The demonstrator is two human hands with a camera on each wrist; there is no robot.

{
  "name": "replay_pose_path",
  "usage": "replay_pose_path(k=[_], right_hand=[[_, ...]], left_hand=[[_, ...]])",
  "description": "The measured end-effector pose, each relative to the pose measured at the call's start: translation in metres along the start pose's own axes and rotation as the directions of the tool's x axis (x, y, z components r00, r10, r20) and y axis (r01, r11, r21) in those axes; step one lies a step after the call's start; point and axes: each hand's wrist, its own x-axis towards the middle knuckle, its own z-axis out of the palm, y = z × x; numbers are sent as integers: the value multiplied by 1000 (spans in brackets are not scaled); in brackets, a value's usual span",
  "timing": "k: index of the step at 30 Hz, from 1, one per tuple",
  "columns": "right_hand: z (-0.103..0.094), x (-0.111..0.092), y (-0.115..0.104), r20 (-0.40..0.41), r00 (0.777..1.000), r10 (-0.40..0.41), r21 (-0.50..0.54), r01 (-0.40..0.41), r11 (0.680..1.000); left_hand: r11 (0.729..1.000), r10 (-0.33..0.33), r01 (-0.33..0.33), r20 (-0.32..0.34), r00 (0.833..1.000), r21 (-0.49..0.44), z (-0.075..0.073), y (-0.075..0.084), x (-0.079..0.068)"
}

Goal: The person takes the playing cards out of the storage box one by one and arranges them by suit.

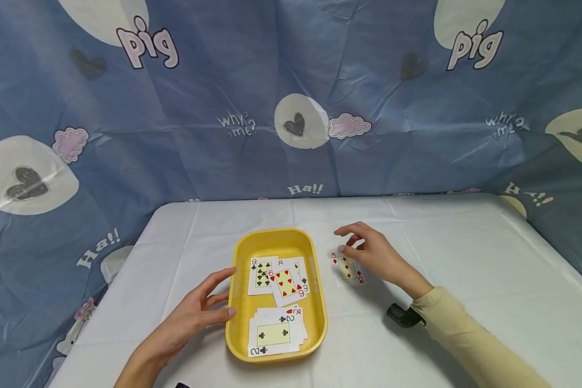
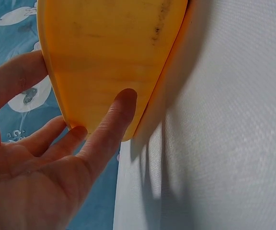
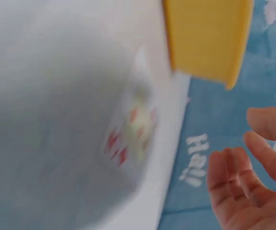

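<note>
A yellow tray holds loose playing cards. My left hand rests on its left side, fingers extended; in the left wrist view the thumb touches the outer wall of the tray. At the tray's far end lie a nine of clubs, a black eight and, overlapping both, a six of hearts. A two of clubs tops a pile at the near end. My right hand hovers empty over a three of diamonds right of the tray, its fingers loosely bent.
A white cloth covers the table. Behind it hangs a blue printed curtain. A black device sits under my right wrist by the yellow sleeve. White edges of another card show below the three of diamonds.
</note>
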Motion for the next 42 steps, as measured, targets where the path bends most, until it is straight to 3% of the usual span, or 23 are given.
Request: replay_pose_path(k=[11, 17, 23, 30, 38, 42], right_hand=[[32, 5, -51, 83, 985, -151, 106, 142, 984], [50, 13, -64, 219, 956, -196, 94, 179, 979], [59, 27, -68, 362, 913, -188, 50, 182, 982], [67, 45, -73, 500, 857, -127, 43, 122, 992], [79, 61, -78, 572, 819, -44, -147, 156, 977], [83, 67, -78, 603, 798, -18, -195, 169, 966]], left_hand=[[1000, 1, -1, -8, 1000, 6, -1, 1, 0], [1000, -2, 2, -12, 1000, 14, -1, 1, 1], [1000, -11, 11, -15, 1000, 22, -1, 2, 0], [1000, -17, 17, -16, 1000, 16, 1, 2, 0], [999, -23, 24, -25, 999, 28, 0, 2, 0], [999, -22, 23, -29, 999, 38, 0, 2, 0]])
